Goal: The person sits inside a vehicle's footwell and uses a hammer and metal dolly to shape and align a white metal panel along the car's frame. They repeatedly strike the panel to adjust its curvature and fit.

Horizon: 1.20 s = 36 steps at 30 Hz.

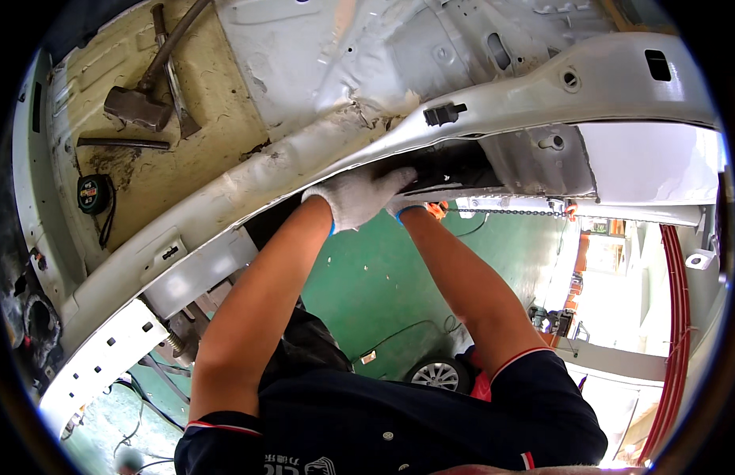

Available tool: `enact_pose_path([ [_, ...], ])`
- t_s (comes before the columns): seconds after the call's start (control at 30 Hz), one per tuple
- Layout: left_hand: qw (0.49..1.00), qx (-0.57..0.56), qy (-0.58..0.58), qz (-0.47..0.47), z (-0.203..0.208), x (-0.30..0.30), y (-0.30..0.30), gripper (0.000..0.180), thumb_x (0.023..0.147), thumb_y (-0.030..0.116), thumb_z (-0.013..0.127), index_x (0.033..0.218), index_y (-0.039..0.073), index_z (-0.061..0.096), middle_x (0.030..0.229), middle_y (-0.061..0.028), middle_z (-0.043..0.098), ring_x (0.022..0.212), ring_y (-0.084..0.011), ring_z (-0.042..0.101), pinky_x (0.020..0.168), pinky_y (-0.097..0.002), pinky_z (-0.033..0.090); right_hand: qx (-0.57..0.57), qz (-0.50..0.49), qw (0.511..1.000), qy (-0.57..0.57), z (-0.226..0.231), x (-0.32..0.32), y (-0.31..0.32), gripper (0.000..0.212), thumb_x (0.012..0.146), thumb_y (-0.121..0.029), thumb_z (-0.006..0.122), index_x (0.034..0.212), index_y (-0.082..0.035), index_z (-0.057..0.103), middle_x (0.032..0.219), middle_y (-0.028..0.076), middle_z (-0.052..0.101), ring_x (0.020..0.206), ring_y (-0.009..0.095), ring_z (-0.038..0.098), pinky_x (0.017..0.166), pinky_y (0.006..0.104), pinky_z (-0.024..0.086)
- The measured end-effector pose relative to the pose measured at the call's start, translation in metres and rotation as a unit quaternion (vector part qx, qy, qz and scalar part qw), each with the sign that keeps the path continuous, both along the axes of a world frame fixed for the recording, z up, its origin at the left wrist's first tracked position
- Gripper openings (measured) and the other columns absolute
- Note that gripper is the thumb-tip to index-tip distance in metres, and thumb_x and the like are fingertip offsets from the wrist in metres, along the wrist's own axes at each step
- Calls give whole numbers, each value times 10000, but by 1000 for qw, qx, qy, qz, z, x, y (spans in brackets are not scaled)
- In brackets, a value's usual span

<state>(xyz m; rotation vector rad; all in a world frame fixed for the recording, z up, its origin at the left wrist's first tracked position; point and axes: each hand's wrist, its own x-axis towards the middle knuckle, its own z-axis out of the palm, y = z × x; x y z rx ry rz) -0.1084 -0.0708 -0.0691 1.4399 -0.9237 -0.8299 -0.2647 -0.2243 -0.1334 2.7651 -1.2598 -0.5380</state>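
My left hand [356, 198], in a white knit glove, reaches into the long dark gap [455, 165] beneath the curved white car body rail [494, 103]. Its thumb side stretches out to the right, and the other fingers are mostly out of sight. Close beside it, my right hand [408, 203] is also gloved and sits at the lower lip of the gap. Most of that hand is hidden, so its fingers do not show. A black clip [445, 115] is fixed on the rail just above. A bare grey metal patch [539, 161] lies right of the gap.
On the tan floor panel lie a sledgehammer [138, 108], a second hammer-like tool [181, 115], a metal bar [122, 143] and a tape measure [90, 195]. A chain [506, 211] stretches rightward below the panel. A wheel [437, 374] and cables rest on the green floor [359, 285].
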Motion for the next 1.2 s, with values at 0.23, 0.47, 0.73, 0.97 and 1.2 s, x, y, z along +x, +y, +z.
enact_pose_path([
  [0.23, 998, -23, 44, -38, 24, 12, 12, 479, 960, 455, 711, 1250, 77, 763, 1255, -95, 757, 1251, -247, 644, 1120, -375, 446, 7, -6, 1000, -6, 0, 1, -2, 723, 1000, -587, 502, 1583, -161, 465, 1648, 150, 423, 1508, 364, 401, 1242, 540, 296],
  [0.47, 997, -28, -37, -69, 14, 19, 10, 529, 1041, 457, 602, 1381, 57, 667, 1366, -181, 684, 1267, -289, 628, 1139, -379, 434, 22, 2, 1000, -3, 2, 0, -4, 723, 1007, -585, 495, 1590, -159, 452, 1658, 148, 407, 1518, 365, 382, 1246, 541, 290],
  [0.73, 992, 25, -6, -126, 45, 35, 81, 498, 1039, 422, 597, 1283, -6, 668, 1123, -232, 732, 1048, -394, 691, 1019, -431, 503, 55, 2, 998, -3, -10, -3, -9, 723, 1015, -582, 488, 1598, -158, 438, 1670, 145, 389, 1528, 366, 361, 1251, 543, 283],
  [0.97, 981, -58, -183, -18, 31, 23, 187, 582, 824, 138, 776, 1359, -9, 601, 1419, -247, 595, 1335, -477, 553, 1141, -541, 427, 133, -4, 990, -41, -24, -18, -23, 724, 1022, -580, 481, 1605, -156, 425, 1680, 143, 372, 1537, 367, 342, 1255, 544, 277],
  [1.2, 990, -117, -80, 3, 27, 12, 171, 616, 916, 153, 699, 1478, -26, 523, 1505, -256, 544, 1433, -439, 490, 1207, -493, 358, 188, -23, 976, -104, -32, -39, -36, 724, 1028, -578, 474, 1612, -155, 413, 1690, 140, 356, 1547, 368, 324, 1259, 546, 270],
])
